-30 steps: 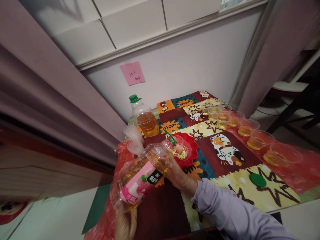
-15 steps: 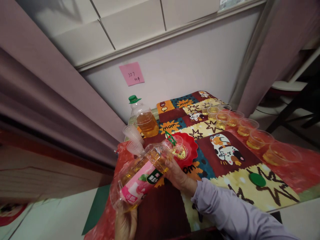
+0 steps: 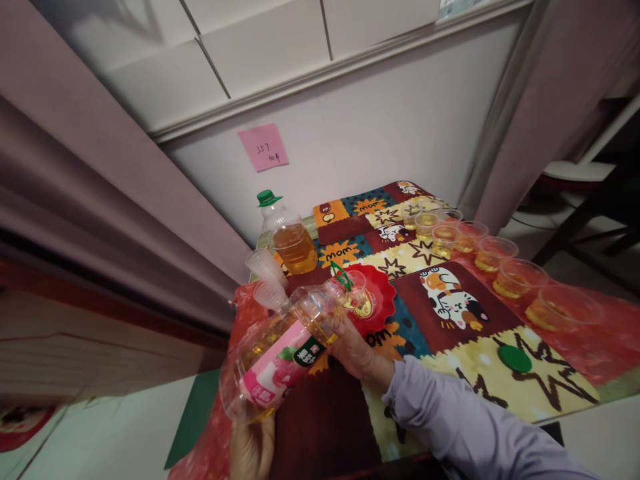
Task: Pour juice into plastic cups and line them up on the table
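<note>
A large clear bottle with a pink label and amber liquid is tilted, its neck pointing to the upper right. My right hand is closed around it near the shoulder. Under the base, my left hand supports it, with part of the fingers hidden behind the bottle. The bottle's mouth is at a small clear plastic cup on a red scalloped plate. A green plastic ring hangs at the neck. Whether liquid is flowing, I cannot tell.
A second bottle with a green cap stands at the back left, beside stacked clear cups. Several cups of pale yellow liquid line the right edge. A green bottle cap lies on a patterned mat.
</note>
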Available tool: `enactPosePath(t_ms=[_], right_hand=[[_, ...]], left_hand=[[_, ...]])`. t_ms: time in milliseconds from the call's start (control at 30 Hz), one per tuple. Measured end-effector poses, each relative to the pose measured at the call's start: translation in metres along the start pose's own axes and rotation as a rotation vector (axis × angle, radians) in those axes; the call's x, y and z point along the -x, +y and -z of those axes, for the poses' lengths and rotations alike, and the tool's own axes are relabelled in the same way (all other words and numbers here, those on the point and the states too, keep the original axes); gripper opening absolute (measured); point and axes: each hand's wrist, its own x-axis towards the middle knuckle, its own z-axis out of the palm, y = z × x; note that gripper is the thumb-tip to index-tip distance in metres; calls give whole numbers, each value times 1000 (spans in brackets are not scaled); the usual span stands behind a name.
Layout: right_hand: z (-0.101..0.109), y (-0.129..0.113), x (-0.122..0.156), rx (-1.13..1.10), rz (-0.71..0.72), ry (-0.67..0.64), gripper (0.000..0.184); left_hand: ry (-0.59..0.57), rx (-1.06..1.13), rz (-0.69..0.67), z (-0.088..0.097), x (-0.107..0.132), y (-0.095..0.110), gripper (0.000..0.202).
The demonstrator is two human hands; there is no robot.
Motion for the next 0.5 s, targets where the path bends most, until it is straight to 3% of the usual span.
enactPosePath(t_ms=[300,500], right_hand=[[-4,-3,1,-13,-8,9,76],[-4,-5,2,-13,0,9,83]], left_hand=[[-40,-19,-41,-7,5,9,75],[-47,-18,-37,2,1,1,69]])
